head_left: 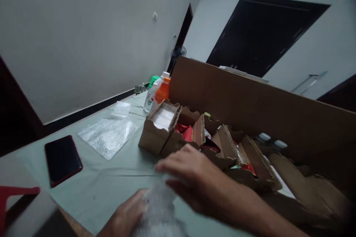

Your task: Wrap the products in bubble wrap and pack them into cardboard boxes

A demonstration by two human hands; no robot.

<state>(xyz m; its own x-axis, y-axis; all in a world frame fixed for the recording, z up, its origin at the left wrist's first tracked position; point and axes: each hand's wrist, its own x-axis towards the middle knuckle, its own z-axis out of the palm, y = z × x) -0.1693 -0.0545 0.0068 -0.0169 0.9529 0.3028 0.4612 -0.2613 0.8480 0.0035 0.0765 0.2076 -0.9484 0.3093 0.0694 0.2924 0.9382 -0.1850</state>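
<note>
At the near table edge my left hand (126, 213) lies against a blurred clump of bubble wrap (160, 211); its fingers are hidden behind the wrap. My right hand (189, 174) reaches over from the right and hovers on top of the same wrap, fingers stretched out and together. Just beyond my right hand stands a row of small open cardboard boxes (161, 127), some with red packets (185, 131) inside.
A dark phone (62, 159) lies at the left on the pale green tablecloth (111, 181). Flat bubble wrap sheets (108, 135) lie behind it. An orange-capped bottle (162, 90) and a clear bottle (150, 98) stand further back. A large cardboard flap (250, 107) rises on the right.
</note>
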